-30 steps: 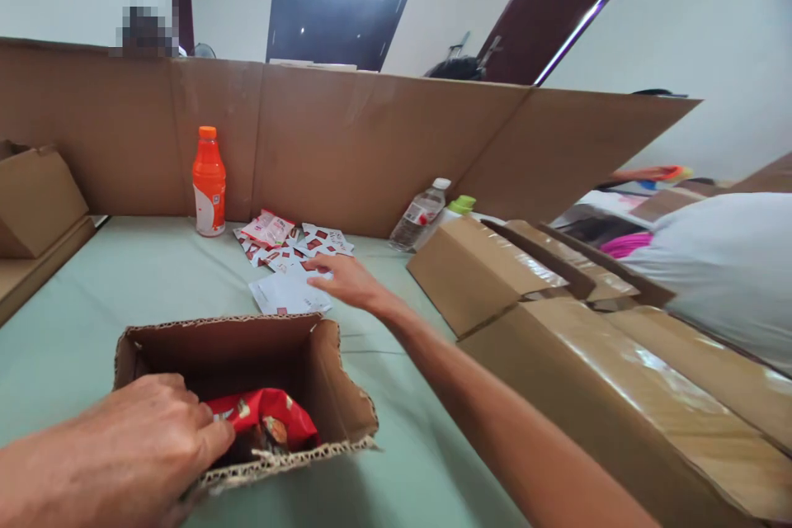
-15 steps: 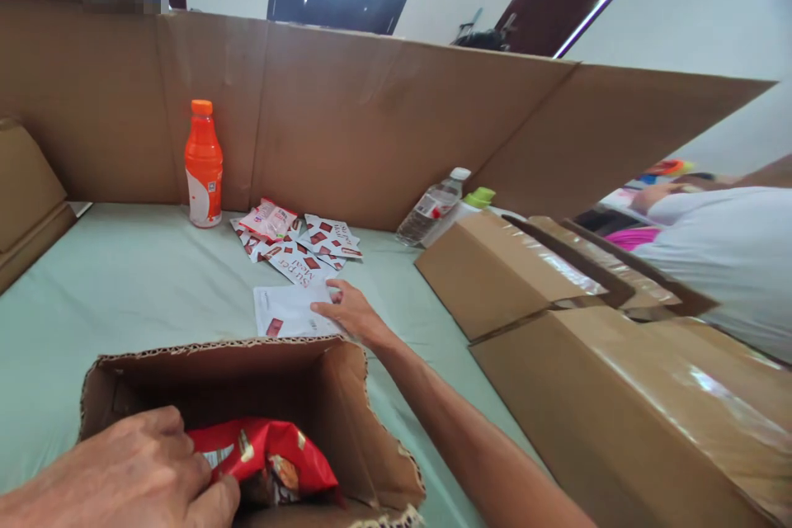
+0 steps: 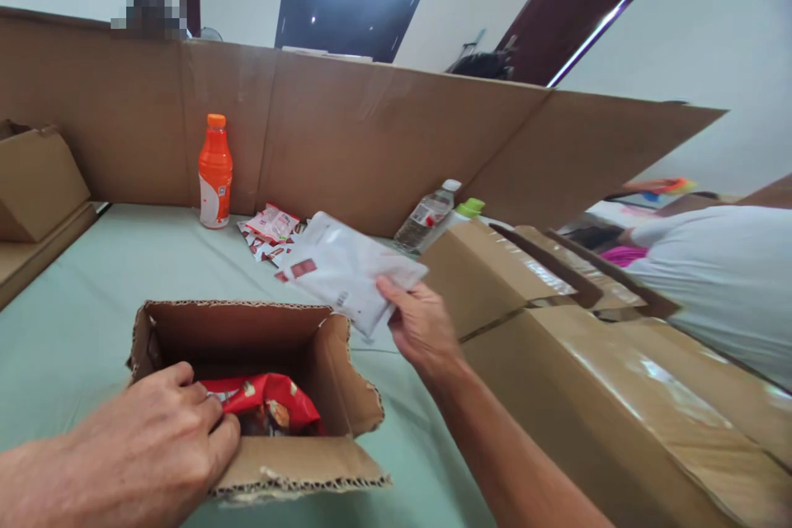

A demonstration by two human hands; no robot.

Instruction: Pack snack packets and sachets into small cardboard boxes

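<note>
My right hand [image 3: 417,322] pinches a white packet [image 3: 346,264] by its right end, raised over the cloth between the small box and the stacked boxes. The packet has dark red squares on it. My left hand [image 3: 167,429] is curled over the near left side of an open cardboard box [image 3: 303,466], its fingertips close to a red bag [image 3: 272,396] inside. Whether those fingers touch the bag is hidden. Beyond the raised packet lies a pile of small snack packets [image 3: 271,227], partly covered by it.
An orange bottle [image 3: 215,173] stands by the cardboard wall [image 3: 371,140]. At right, a clear water bottle [image 3: 426,219] leans beside a green-capped bottle [image 3: 471,208] and large boxes [image 3: 557,363]. A person in a white shirt [image 3: 723,272] is beyond them. Another box [image 3: 40,181] sits left.
My right hand has lifted the white packet off the cloth and brought it up and right. My left hand stays at the box. The view has shifted a little.
</note>
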